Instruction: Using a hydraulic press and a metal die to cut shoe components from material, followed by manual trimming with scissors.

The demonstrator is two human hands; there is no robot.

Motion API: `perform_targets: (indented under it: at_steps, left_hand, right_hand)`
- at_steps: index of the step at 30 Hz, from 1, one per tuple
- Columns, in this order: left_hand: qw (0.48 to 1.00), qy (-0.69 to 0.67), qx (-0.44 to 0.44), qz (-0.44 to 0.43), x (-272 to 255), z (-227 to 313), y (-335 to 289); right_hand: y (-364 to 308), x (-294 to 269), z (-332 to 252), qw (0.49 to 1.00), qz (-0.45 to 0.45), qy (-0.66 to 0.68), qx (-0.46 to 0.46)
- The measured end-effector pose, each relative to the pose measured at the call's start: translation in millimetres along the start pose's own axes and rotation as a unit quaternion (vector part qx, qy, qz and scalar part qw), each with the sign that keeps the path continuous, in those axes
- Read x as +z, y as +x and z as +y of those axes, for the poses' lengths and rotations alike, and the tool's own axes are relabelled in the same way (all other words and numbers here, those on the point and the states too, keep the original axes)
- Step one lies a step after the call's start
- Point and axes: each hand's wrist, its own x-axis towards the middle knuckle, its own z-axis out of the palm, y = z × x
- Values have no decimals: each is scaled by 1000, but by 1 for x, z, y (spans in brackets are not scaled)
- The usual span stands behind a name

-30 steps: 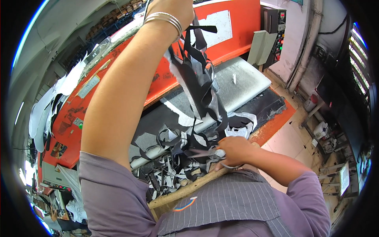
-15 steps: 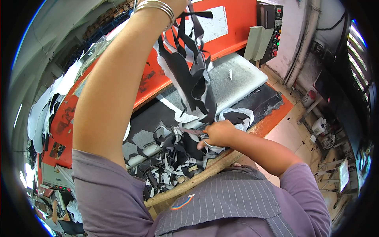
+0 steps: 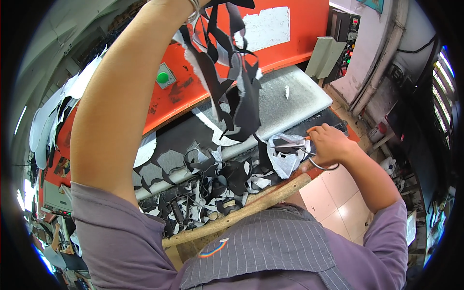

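My left forearm (image 3: 121, 87) reaches up past the top edge, its hand almost wholly cut off by the frame. From that hand hangs a long web of dark, pale-backed sheet scrap (image 3: 244, 106), full of cut-out gaps. At the right, my right hand (image 3: 331, 145) is closed round the handles of a pair of scissors (image 3: 293, 144). Their blades point left over a white bag-like wrapping (image 3: 285, 166) with dark material inside. Below the hanging scrap lies a heap of black and white offcuts (image 3: 208, 193).
A red machine (image 3: 304, 34) with a green button (image 3: 163, 77) rises behind a pale, worn board (image 3: 295, 96). A wooden rail (image 3: 256, 208) borders the near side. Control boxes (image 3: 340, 43) stand at the back right. White sheets (image 3: 60, 106) hang at the left.
My right hand has moved right with the scissors, away from the hanging scrap to over the white wrapping. My left arm and the scrap have shifted slightly left and up.
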Motion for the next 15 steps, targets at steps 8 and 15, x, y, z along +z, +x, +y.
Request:
perform_targets:
  at_steps: [8,15]
  left_hand:
    - [999,-32,1,5,-18,-7,-15]
    - [990,-74,-108,48,-36,-82,-31]
  right_hand:
    - [73,-30,-52,993,20,13,-115]
    - [104,-10,-79,983,-17,-70,-170]
